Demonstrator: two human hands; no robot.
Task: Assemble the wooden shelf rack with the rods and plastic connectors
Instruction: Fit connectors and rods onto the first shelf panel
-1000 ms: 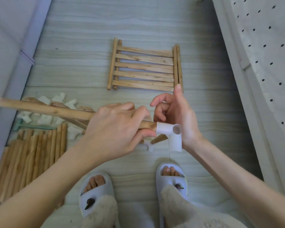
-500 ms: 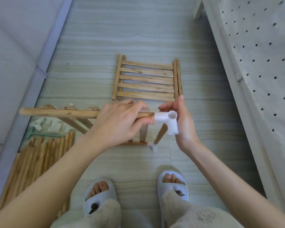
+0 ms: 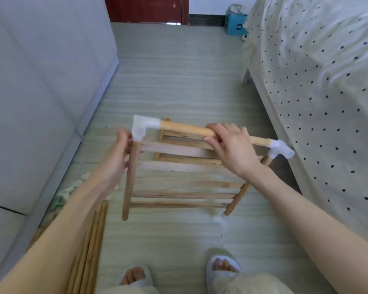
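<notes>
Head view: you hold a slatted shelf panel (image 3: 179, 185) tilted in the air above the floor (image 3: 179, 71), roughly midway between the grey cabinet (image 3: 40, 81) along the left edge and the dotted bed (image 3: 317, 81) along the right. Your right hand (image 3: 232, 145) is wrapped over the top rod (image 3: 185, 128), which runs between two white plastic connectors: the left connector (image 3: 141, 128) and the right connector (image 3: 282, 148). Your left hand (image 3: 117, 164) sits at the left connector and the upper end of the left side rail (image 3: 131, 177); motion blur hides the fingers, so whether it grasps or only steadies cannot be told. A second slatted panel (image 3: 168, 145) lies on the floor behind, largely hidden. Spare rods (image 3: 89, 240) lie on the floor toward the lower left corner, with loose connectors (image 3: 72, 189) blurred just beyond them.

The step in hand appears to be seating the top rod and its corner connectors onto the panel's side rails. Next, the left joint probably needs pressing fully home, while the lower rail ends appear to lack fitted connectors, though blur near the right one leaves this uncertain.
</notes>
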